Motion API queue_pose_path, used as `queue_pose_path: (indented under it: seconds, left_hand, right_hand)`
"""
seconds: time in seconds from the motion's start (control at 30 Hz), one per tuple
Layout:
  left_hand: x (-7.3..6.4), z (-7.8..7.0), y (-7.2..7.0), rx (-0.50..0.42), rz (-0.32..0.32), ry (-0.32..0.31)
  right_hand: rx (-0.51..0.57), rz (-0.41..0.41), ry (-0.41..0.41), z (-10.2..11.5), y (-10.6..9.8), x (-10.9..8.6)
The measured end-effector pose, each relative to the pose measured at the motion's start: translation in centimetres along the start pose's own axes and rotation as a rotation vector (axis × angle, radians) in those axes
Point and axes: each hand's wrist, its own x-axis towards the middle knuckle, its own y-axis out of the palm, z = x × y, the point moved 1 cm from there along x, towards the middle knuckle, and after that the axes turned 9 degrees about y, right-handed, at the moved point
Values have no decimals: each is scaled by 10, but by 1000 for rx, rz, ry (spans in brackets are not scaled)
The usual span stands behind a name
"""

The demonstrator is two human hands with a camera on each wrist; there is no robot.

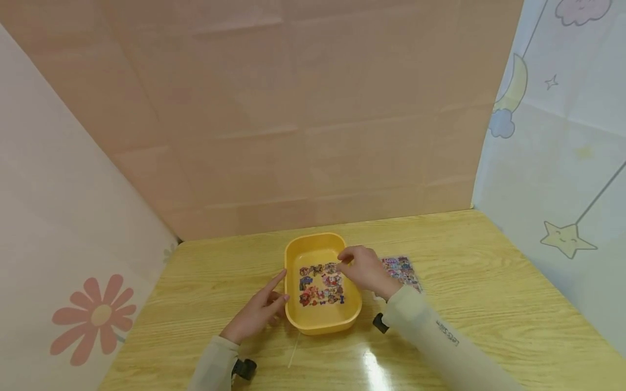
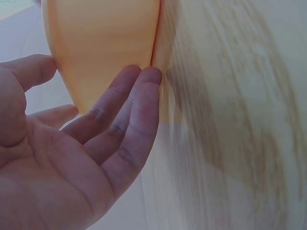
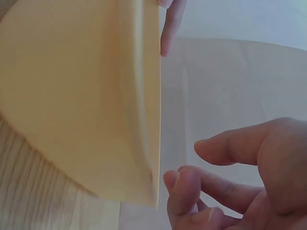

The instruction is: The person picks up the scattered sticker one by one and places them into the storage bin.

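Observation:
A yellow plastic basin [image 1: 323,327] stands on the table, with several colourful cartoon stickers [image 1: 313,297] spread over its floor. My left hand [image 1: 259,312] rests against the basin's left side, its fingers extended; in the left wrist view, fingertips [image 2: 127,72] touch the outer wall. Over the right rim hovers my right hand [image 1: 364,267], fingers loosely bent. The right wrist view shows a gap between its thumb [image 3: 216,149] and fingers, with nothing visible held there. A sheet of printed cartoon pictures [image 1: 402,271] lies right of the basin, partly hidden by the right arm.
The wood-grain table [image 1: 220,271] is bordered by a pinkish-brown backdrop [image 1: 303,136] behind and pale printed sheets at both sides. A thin whitish strip [image 1: 293,352] lies in front of the basin. Each wrist wears a small black camera [image 1: 244,369].

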Motion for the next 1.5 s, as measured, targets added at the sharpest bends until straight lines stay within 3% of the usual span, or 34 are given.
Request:
queue_pose_path:
  seconds: [0.27,0.83,0.97,1.23,1.5]
  left_hand:
    - [0,-2,-1,-9,-5,-1]
    - [2,2,1,-4,0,1]
    - [3,2,1,-9,-4,-1]
    - [2,3,-1,-20,-9,-16]
    - [1,3,0,-26,-5,-20]
  right_hand:
    - [-16,-19,39,-28,-22,-4]
    - [-210,-25,178,-107,-53,-5]
    - [-215,0,235,-116,-60,-6]
    - [-314,-7,244,-124,-63,-2]
    - [-367,35,307,-128,-61,-1]
